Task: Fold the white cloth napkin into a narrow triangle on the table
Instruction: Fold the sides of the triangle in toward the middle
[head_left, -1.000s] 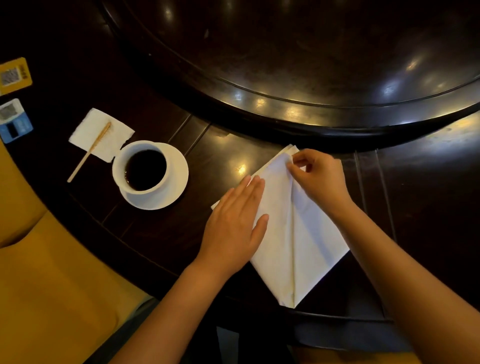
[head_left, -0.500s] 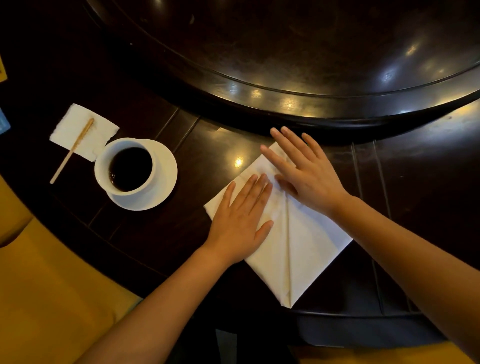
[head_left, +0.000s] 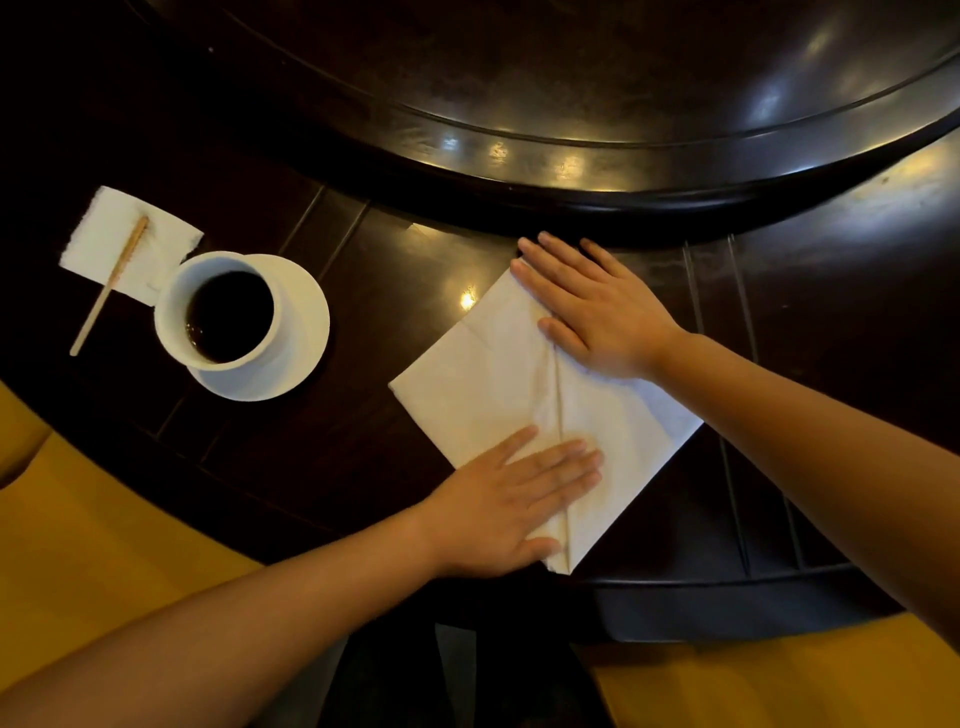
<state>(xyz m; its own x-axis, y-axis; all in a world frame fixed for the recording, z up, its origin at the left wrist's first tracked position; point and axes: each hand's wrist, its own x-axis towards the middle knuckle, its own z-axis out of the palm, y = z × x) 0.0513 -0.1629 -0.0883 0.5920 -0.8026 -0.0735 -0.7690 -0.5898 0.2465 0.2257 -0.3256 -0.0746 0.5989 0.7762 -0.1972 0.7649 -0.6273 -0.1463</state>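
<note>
Both hands lie flat with straight fingers, holding nothing, the left hand (head_left: 519, 499) and right hand (head_left: 597, 312) pressing the white napkin (head_left: 493, 374) smooth on the table (head_left: 831, 338), so next probably comes another, narrower fold.

The right hand (head_left: 597, 312) is lying flat and covering the far corner of the white cloth napkin (head_left: 493, 374), so the tip there is not showing. The left hand (head_left: 514, 504) is hiding the napkin's near left edge and part of the centre fold. Both forearms are running out past the near and right picture edges. The raised round centre (head_left: 571, 78) of the dark table (head_left: 311, 441) is being cut off at the far edge. The saucer (head_left: 306, 322) is covering one corner of the paper tissue (head_left: 130, 244).
</note>
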